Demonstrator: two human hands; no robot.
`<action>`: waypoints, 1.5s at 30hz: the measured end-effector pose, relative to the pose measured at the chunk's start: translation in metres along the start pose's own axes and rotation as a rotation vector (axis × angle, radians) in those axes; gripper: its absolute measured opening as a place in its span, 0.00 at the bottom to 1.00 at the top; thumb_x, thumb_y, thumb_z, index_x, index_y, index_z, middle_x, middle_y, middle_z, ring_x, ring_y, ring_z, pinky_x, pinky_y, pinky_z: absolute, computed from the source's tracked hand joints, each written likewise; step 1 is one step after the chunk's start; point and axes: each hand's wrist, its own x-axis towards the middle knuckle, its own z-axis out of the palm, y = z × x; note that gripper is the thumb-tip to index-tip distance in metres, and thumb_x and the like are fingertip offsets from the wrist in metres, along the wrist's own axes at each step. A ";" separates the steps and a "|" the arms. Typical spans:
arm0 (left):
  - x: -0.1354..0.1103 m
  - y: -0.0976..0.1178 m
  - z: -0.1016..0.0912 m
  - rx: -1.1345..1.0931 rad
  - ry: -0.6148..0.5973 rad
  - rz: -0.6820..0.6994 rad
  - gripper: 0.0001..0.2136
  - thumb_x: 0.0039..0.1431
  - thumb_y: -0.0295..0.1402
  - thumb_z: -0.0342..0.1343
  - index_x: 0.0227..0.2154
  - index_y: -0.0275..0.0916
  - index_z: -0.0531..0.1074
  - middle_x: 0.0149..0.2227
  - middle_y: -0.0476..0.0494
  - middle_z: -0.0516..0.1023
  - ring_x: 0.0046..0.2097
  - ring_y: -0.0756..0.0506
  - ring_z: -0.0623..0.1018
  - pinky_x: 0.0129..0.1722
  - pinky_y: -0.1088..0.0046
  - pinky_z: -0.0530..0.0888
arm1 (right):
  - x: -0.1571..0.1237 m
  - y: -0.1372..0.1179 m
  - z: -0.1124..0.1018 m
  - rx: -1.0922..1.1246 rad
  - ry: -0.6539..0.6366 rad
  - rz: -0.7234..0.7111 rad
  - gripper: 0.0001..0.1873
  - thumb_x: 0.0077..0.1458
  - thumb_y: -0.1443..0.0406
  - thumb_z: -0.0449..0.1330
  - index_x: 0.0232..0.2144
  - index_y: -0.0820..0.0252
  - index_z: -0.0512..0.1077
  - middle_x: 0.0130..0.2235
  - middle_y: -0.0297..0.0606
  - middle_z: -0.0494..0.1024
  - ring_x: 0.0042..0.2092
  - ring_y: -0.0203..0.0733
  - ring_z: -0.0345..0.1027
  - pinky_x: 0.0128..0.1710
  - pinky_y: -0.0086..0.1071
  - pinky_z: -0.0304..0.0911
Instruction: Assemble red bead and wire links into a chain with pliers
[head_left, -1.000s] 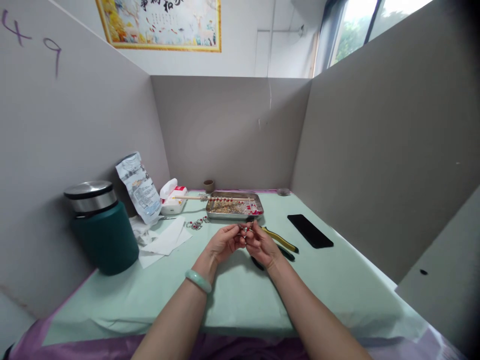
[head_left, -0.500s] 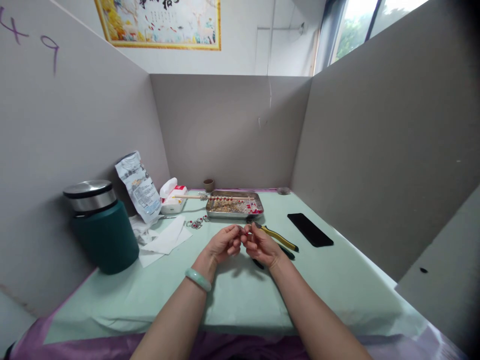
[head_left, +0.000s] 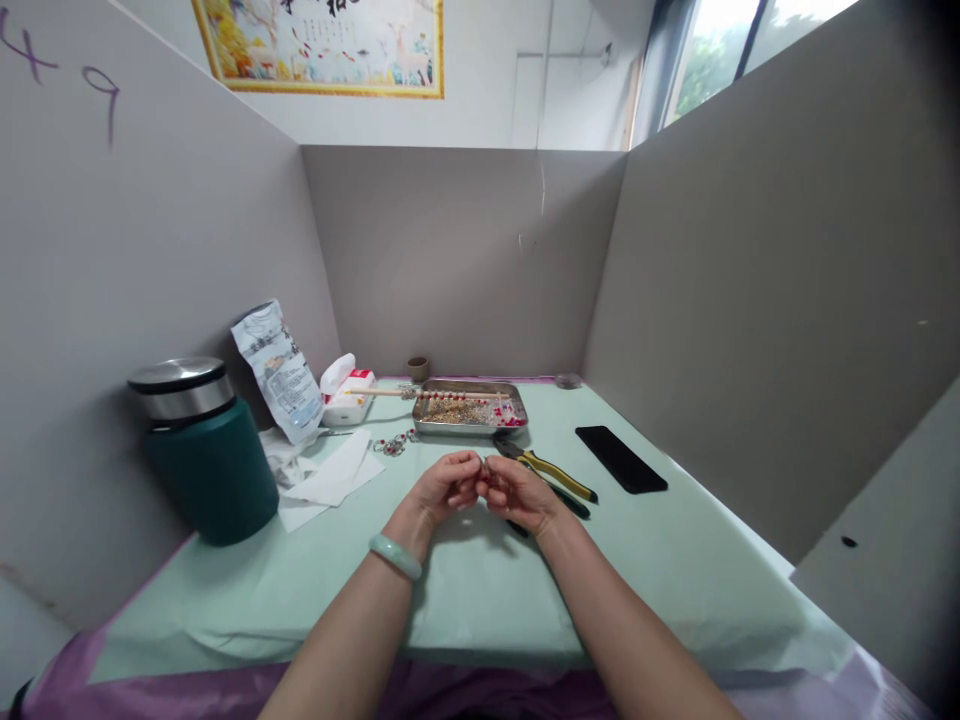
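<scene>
My left hand (head_left: 444, 488) and my right hand (head_left: 521, 494) meet fingertip to fingertip above the pale green table cover (head_left: 465, 590). Both pinch a tiny piece with a red bead (head_left: 484, 474) between them; its exact shape is too small to make out. A green bangle (head_left: 395, 556) sits on my left wrist. Just behind my right hand lie yellow-handled pliers (head_left: 547, 468) and a dark-handled tool (head_left: 568, 500). Further back stands a metal tray (head_left: 469, 409) holding several small beads and metal bits, with a thin wooden stick (head_left: 420, 394) across its rim.
A dark green flask with a steel lid (head_left: 204, 450) stands at the left, beside a foil packet (head_left: 279, 370), white tissues (head_left: 330, 480) and a tissue pack (head_left: 345, 392). Finished bead pieces (head_left: 394, 444) lie near the tray. A black phone (head_left: 620, 459) lies right. Grey partitions enclose the desk.
My hands have dropped slightly and drawn a little nearer to me, still pinched together; the pliers' jaws behind my right hand now show. Nothing else on the table has moved.
</scene>
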 end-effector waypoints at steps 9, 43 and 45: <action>0.007 -0.005 0.004 -0.071 0.124 0.043 0.15 0.49 0.40 0.64 0.27 0.32 0.71 0.22 0.50 0.69 0.17 0.59 0.60 0.17 0.81 0.57 | 0.007 -0.003 -0.006 0.151 0.116 -0.037 0.13 0.51 0.59 0.65 0.28 0.65 0.72 0.23 0.35 0.75 0.17 0.25 0.57 0.15 0.19 0.53; 0.007 -0.009 -0.005 -0.220 0.137 -0.052 0.10 0.54 0.36 0.61 0.29 0.32 0.73 0.24 0.47 0.73 0.21 0.55 0.69 0.25 0.77 0.71 | 0.005 -0.001 -0.003 -0.052 0.134 -0.174 0.15 0.49 0.58 0.66 0.27 0.61 0.67 0.18 0.26 0.67 0.14 0.23 0.46 0.13 0.19 0.41; 0.006 -0.008 -0.007 -0.219 0.137 -0.073 0.10 0.53 0.35 0.61 0.29 0.32 0.73 0.24 0.46 0.74 0.21 0.55 0.69 0.25 0.77 0.71 | 0.004 -0.001 -0.005 -0.044 0.120 -0.155 0.14 0.49 0.58 0.66 0.27 0.62 0.67 0.19 0.27 0.69 0.15 0.22 0.48 0.14 0.19 0.42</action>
